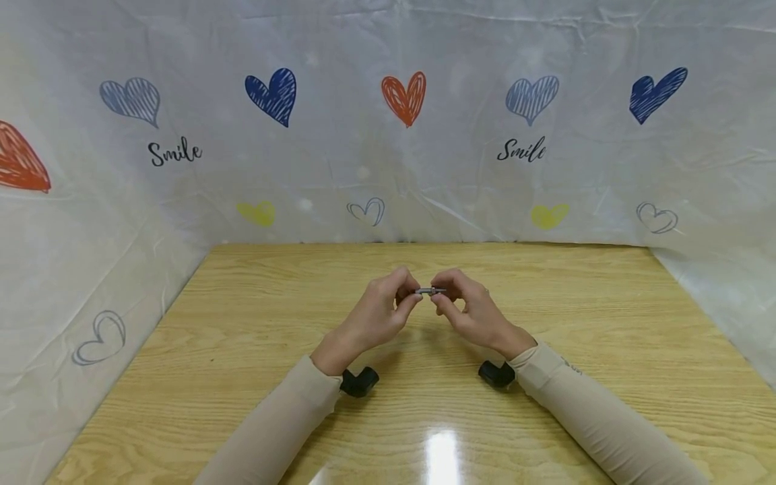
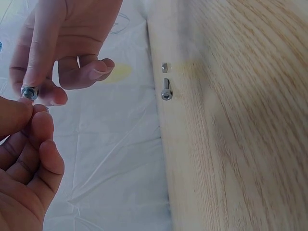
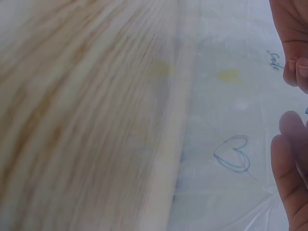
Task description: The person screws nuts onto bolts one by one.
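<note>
Fingertips are meeting above mid-table: your left hand (image 1: 378, 315) and right hand (image 1: 469, 311) are each pinching one end of a small bolt (image 1: 430, 291). Threading looks underway, unfinished. A spare bolt (image 2: 166, 89) and nut (image 2: 164, 67) are waiting at twelve o'clock on the table (image 1: 606, 350).

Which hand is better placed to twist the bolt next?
Probably the right hand: its thumb and forefinger pinch the bolt at its thick end, while the left hand only pinches the tip.
</note>
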Motion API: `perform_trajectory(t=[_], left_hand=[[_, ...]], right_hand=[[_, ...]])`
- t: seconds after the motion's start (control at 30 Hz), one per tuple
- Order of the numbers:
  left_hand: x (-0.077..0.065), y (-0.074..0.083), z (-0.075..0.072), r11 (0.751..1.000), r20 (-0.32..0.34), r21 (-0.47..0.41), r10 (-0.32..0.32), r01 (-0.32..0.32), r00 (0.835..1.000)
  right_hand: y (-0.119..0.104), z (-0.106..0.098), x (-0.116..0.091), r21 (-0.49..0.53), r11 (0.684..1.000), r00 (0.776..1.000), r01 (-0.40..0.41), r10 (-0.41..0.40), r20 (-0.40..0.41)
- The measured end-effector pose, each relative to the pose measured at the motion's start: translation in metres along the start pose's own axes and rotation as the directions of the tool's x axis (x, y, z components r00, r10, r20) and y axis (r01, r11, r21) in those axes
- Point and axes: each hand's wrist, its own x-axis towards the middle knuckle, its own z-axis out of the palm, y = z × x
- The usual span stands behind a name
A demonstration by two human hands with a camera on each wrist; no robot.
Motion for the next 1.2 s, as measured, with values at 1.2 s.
perform_trajectory(t=[1.2], left_hand=[[0.001,0.001,-0.001,1.0,-0.002,-0.012,-0.007,0.007,1.0]], right_hand=[[0.008,0.002,0.0,-0.068,0.997,0.999,-0.033,0.034,0.007]])
